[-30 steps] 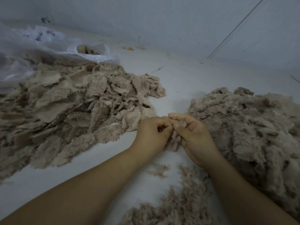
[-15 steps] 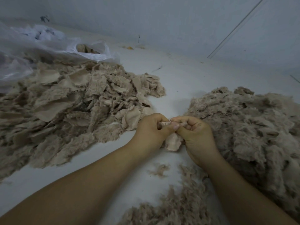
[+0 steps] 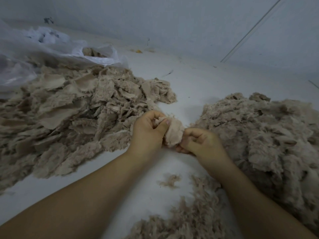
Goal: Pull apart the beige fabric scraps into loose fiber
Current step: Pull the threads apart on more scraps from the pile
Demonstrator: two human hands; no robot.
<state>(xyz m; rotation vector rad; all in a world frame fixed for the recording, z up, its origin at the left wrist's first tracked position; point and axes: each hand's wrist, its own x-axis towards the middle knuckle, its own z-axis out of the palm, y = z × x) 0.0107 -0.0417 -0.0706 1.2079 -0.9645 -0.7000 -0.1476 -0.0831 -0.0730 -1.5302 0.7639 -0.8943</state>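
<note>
A beige fabric scrap [image 3: 174,133] is stretched between both hands above the white surface. My left hand [image 3: 147,131] pinches its upper end between thumb and curled fingers. My right hand [image 3: 201,141] grips its lower right edge with curled fingers. A big heap of whole beige scraps [image 3: 72,114] lies to the left. A heap of fluffy pulled fiber [image 3: 262,135] lies to the right, touching my right hand's far side.
A clear plastic bag [image 3: 51,50] with a few scraps inside lies at the back left. Loose fiber tufts [image 3: 170,181] and a smaller fiber pile [image 3: 186,223] sit between my forearms. A pale wall [image 3: 189,23] rises behind the white surface [image 3: 198,83].
My hands were bunched together on the scrap; my right hand has now moved right and down, spreading the scrap out between the two hands.
</note>
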